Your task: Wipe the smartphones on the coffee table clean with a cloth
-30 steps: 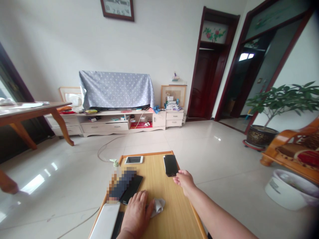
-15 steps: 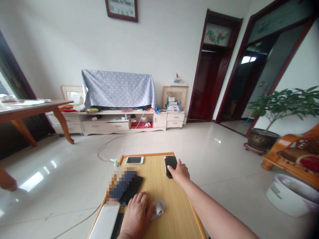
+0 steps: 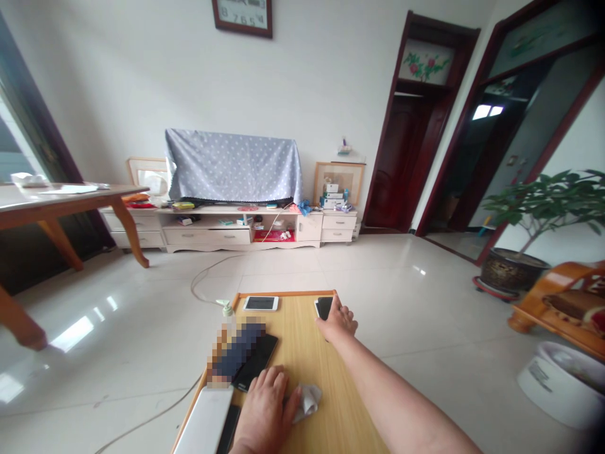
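Observation:
At the far right corner of the small wooden table [image 3: 302, 353], my right hand [image 3: 341, 323] grips a black phone [image 3: 324, 306] across its width, thumb on the left side. A pale edge shows beside that phone, perhaps another one under it. The hand hides the phone's near end. My left hand [image 3: 267, 403] rests flat at the near left, fingers stretched out. Its thumb touches a crumpled greyish-white cloth or tissue [image 3: 309, 401], whose left part is hidden. Just beyond those fingers lies a larger black device [image 3: 259, 362] with a flat dark face.
Along the table's left side are a white flat device [image 3: 205, 419], a dark one [image 3: 229, 429], a blurred-out dark blue item [image 3: 241, 347] and a pump bottle [image 3: 227, 310]. A white phone [image 3: 261, 303] lies at the far edge. A cable [image 3: 155, 416] runs over the floor.
My right hand has shifted over the black phone, with the thumb going from its top to its left side. My left hand and the cloth stay in place; the view has swung slightly left.

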Tool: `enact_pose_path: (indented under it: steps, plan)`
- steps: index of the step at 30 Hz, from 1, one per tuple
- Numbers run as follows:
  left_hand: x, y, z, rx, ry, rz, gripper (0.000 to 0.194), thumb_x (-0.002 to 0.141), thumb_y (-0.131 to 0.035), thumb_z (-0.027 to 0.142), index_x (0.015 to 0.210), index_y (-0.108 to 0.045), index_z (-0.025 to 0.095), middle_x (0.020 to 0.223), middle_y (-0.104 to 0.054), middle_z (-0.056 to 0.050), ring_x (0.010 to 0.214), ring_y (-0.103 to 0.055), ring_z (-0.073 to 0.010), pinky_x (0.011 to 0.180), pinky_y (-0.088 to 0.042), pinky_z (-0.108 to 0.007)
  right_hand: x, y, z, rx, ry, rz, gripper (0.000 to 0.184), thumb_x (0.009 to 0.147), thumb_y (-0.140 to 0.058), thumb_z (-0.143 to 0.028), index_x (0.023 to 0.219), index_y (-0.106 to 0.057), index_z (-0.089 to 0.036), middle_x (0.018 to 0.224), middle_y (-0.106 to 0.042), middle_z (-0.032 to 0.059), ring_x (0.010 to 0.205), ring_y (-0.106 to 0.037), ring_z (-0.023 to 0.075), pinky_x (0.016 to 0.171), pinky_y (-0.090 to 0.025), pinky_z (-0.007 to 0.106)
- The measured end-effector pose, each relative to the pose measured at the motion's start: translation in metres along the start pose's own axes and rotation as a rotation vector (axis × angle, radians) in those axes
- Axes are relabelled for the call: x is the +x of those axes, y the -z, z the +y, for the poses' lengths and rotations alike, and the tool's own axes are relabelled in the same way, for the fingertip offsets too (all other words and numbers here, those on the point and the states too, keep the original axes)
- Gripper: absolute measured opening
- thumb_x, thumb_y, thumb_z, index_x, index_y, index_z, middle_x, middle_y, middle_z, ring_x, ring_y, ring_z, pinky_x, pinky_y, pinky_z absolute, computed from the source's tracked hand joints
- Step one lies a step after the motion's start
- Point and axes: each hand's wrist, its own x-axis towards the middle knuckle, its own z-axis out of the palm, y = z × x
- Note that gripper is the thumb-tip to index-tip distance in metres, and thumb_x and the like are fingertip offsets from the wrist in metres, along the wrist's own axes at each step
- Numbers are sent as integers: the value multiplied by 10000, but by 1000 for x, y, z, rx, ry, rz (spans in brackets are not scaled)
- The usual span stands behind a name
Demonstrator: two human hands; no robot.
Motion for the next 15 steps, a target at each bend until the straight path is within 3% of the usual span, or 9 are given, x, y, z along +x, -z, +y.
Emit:
enact_pose_path:
  steps: [15]
  plan:
    - [2,4,0,-31,17,-21,276,983,-472,451,966,-645,237,1145,-660,-85,1061,-615,-259,911,-477,-404,-8,-1,-7,31,-96,49,986,812,-614,-553,1595,-95,-257,1376,-469,206,1255,-420,372,942,-330,547]
